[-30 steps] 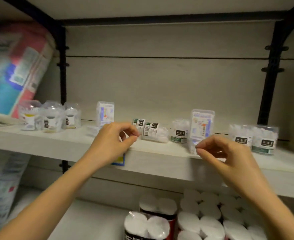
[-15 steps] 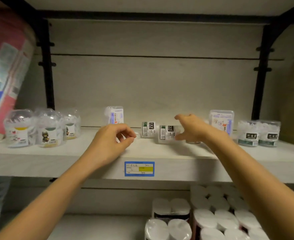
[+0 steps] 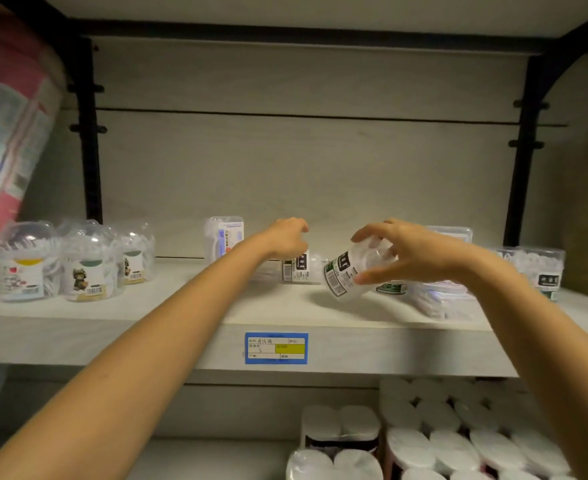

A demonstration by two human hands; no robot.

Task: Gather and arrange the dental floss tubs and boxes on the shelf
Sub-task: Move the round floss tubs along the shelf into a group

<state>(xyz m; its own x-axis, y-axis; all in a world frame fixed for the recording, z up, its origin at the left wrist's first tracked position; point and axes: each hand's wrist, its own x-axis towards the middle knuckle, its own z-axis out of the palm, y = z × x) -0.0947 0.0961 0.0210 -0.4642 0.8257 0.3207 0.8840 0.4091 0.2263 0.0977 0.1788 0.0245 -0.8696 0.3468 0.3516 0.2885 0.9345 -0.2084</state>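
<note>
My right hand (image 3: pixel 401 252) grips a clear floss tub (image 3: pixel 342 277) with a black-and-white label and holds it tilted just above the shelf (image 3: pixel 147 327). My left hand (image 3: pixel 287 237) reaches in and curls over a second tub (image 3: pixel 299 270) that lies on its side. An upright floss box (image 3: pixel 225 237) stands behind my left forearm. Three domed tubs (image 3: pixel 88 265) stand at the shelf's left. Behind my right hand a green-labelled tub (image 3: pixel 391 288) and a flat box (image 3: pixel 441 296) are partly hidden. More tubs (image 3: pixel 542 268) stand at the far right.
A pink and blue package (image 3: pixel 5 133) leans at the far left. Black uprights (image 3: pixel 88 150) frame the bay. A blue price tag (image 3: pixel 276 348) is stuck on the shelf's front edge. Wrapped paper rolls (image 3: pixel 424 445) fill the lower shelf.
My right hand took hold of one lying tub and lifted it, tilted, off the shelf. My left hand moved from the shelf's front edge in onto the other lying tub.
</note>
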